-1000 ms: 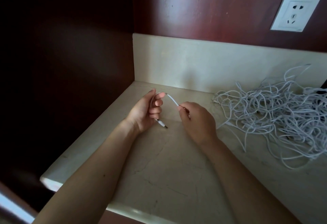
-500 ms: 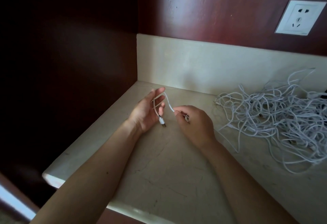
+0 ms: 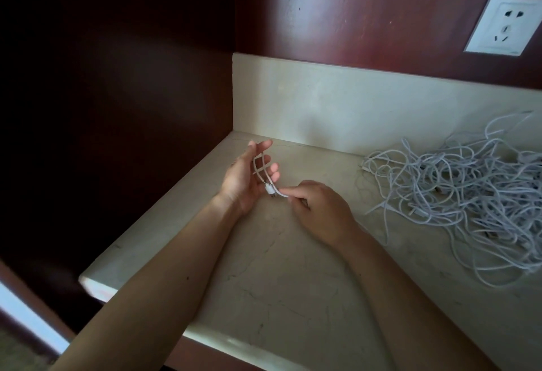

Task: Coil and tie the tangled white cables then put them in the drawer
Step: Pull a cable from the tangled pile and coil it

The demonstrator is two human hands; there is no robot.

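Near the back left corner of the pale marble desk (image 3: pixel 293 297), the left hand (image 3: pixel 246 178) spreads straight fingers (image 3: pixel 274 168) with a thin white cable (image 3: pixel 258 165) looped across them. The right hand (image 3: pixel 319 209) seemingly pinches it beside the plug (image 3: pixel 270 189). It looks light, limp and springy, so grip near the end. The tangled heap of white cables (image 3: pixel 457 194) lies at the desk's right edge.

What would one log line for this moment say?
step: coil one white cable | left hand: cable looped round fingers | right hand: pinches cable | tangled pile: on counter | drawer: unseen
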